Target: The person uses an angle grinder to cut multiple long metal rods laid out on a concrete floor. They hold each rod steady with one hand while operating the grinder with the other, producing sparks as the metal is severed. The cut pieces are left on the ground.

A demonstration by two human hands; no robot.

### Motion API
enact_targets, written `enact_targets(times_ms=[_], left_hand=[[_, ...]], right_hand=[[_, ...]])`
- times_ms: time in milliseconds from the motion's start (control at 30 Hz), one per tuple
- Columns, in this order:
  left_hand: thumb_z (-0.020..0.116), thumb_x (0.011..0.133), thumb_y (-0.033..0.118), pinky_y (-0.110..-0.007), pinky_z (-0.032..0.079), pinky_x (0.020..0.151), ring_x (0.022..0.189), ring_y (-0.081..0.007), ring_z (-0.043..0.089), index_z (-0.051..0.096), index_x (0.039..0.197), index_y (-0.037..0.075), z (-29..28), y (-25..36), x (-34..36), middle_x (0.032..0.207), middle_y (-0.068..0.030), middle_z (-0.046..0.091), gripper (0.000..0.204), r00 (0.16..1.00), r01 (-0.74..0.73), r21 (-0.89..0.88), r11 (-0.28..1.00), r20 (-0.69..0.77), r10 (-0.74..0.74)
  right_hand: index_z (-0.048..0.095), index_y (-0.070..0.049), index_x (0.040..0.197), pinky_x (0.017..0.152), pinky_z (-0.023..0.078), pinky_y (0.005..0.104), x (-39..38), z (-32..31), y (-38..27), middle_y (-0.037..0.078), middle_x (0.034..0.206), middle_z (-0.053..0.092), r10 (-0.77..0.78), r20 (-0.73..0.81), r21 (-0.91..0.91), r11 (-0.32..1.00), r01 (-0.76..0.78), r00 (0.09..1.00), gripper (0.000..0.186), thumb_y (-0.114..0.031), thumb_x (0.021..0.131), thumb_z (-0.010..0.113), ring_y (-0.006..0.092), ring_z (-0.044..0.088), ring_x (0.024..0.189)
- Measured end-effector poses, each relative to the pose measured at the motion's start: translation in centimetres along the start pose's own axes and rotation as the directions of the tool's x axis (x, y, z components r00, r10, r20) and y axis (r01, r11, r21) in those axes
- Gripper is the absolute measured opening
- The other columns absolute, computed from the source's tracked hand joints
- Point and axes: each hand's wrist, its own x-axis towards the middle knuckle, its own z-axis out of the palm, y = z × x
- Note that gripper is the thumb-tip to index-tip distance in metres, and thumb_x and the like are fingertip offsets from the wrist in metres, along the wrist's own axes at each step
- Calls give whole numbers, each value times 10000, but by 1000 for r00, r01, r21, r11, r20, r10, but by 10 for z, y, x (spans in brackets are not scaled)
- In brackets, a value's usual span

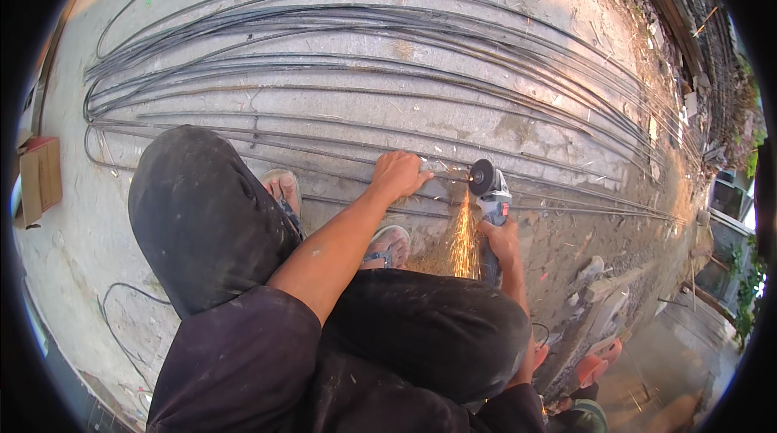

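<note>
the left hand [398, 175] grips what seems a thin rod [447, 178] while the right hand [500, 240] holds an angle grinder [492, 208] throwing sparks [464, 243].

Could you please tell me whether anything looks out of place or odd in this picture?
Yes: sparks from the grinder spray near a bare foot in an open sandal, which looks odd because it gives little cover against burns. The metal rods cross loosely in places, but nothing looks clearly damaged.
</note>
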Motion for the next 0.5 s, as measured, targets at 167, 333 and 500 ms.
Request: enact_targets(times_ms=[167, 333, 500], left_hand=[[696, 990, 560, -529, 568, 933, 1059, -411, 741, 823, 1001, 35, 3, -3, 4, 1059, -223, 792, 540, 1000, 8, 15, 1000, 28, -8], [697, 989, 569, -523, 569, 935, 1051, -401, 746, 828, 1002, 46, 2, -3, 3, 1044, -217, 796, 540, 999, 19, 23, 1000, 38, -19], [730, 976, 557, -503, 582, 918, 1018, -385, 760, 828, 967, 40, 3, -1, 3, 1021, -207, 800, 527, 999, 20, 17, 1000, 29, -21]], right_hand=[[740, 28, 984, 704, 533, 375, 14, 4, 24, 64, 835, 728, 32, -29, 23, 999, -32, 999, 319, -185, 755, 801, 156, 648, 740], [735, 28, 979, 702, 533, 372, 5, 4, 15, 59, 821, 722, 64, -9, 31, 997, -64, 998, 314, -184, 753, 786, 156, 647, 743], [739, 28, 970, 698, 529, 373, -1, 4, 7, 63, 805, 719, 50, -35, 25, 998, -49, 998, 304, -177, 748, 774, 156, 637, 733]])
